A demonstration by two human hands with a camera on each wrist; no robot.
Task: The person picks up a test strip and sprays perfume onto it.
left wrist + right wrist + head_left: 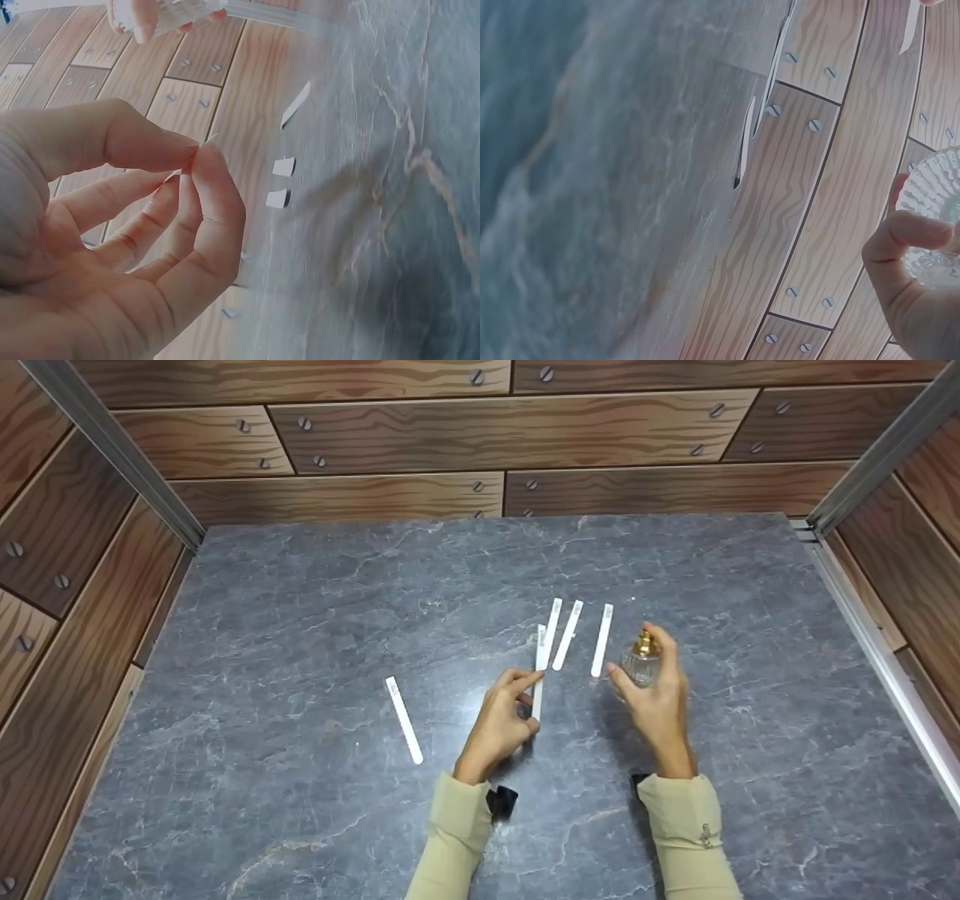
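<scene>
My left hand [501, 718] pinches a white paper tester strip [541, 643] by thumb and fingertips, held above the table. In the left wrist view this strip is nearly edge-on and hard to see. My right hand [661, 701] grips a clear ribbed glass perfume bottle [639, 667], its index finger on top of the gold spray head [644, 642]. The right wrist view shows the bottle's round base [930, 191] lifted off the table, with the thumb across it. The bottle is to the right of the held strip, with a gap between them.
Beyond the hands, three more white strips [601, 640] lie on the grey marbled table [300, 607]. Another strip [405, 721] lies by itself at the left. Wood-patterned panels [480, 431] and metal rails [885, 660] border the table.
</scene>
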